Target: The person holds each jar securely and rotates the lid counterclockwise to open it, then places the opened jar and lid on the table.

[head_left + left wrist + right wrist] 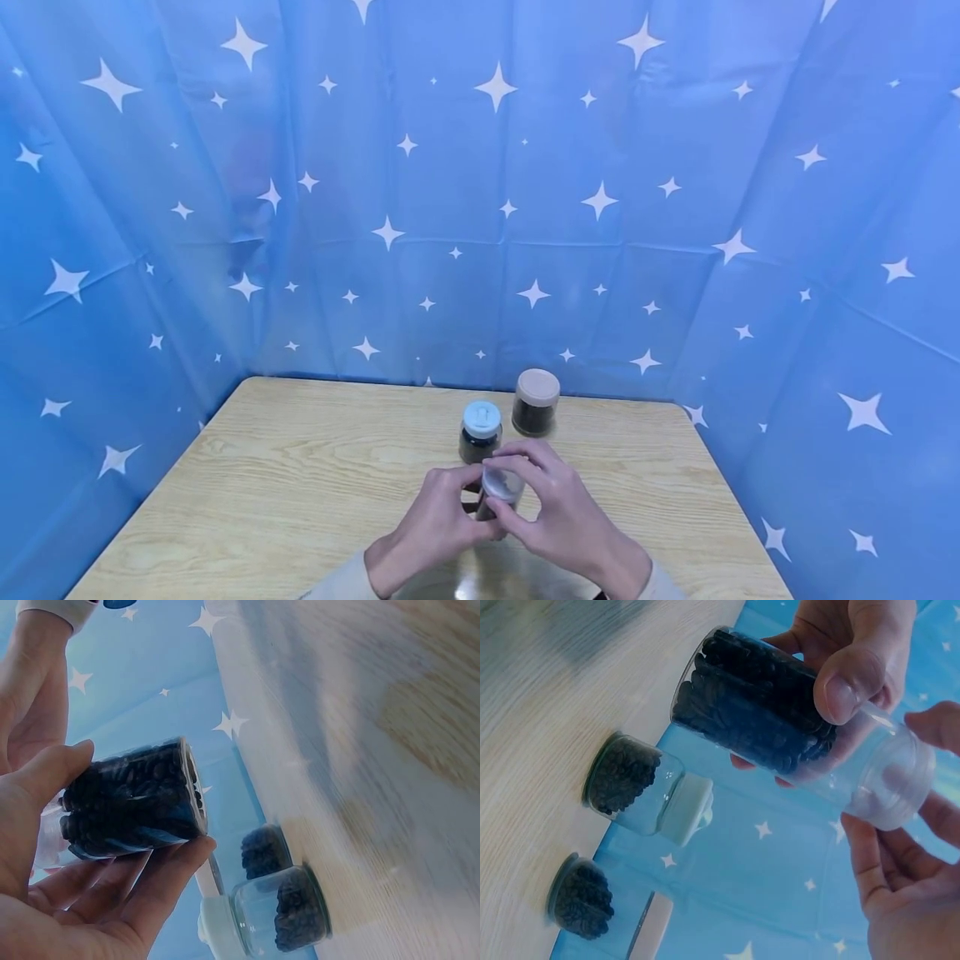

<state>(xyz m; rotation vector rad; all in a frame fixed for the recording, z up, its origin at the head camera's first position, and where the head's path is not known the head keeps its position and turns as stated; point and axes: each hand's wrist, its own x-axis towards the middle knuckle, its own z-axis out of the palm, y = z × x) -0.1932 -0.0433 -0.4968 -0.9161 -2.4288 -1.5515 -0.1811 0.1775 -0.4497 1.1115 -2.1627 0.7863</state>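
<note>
A clear jar (750, 705) packed with dark beans is held off the table in my left hand (442, 512), its thumb and fingers curled round the body. My right hand (558, 512) pinches the jar's translucent lid (900, 784) between thumb and fingers. Beans fill much of this jar, with a bare glass band below the lid. Just beyond the hands stands a smaller jar with a light blue lid (482, 419). Dark beans (626, 776) lie in its lower part. From the head view, the fingers partly hide the held jar.
Farther back on the right is a third jar with a pinkish lid (538, 387), also holding dark beans. All this is on a light wood-grain table (300, 467). A blue curtain with white stars (450, 192) encloses the back and sides.
</note>
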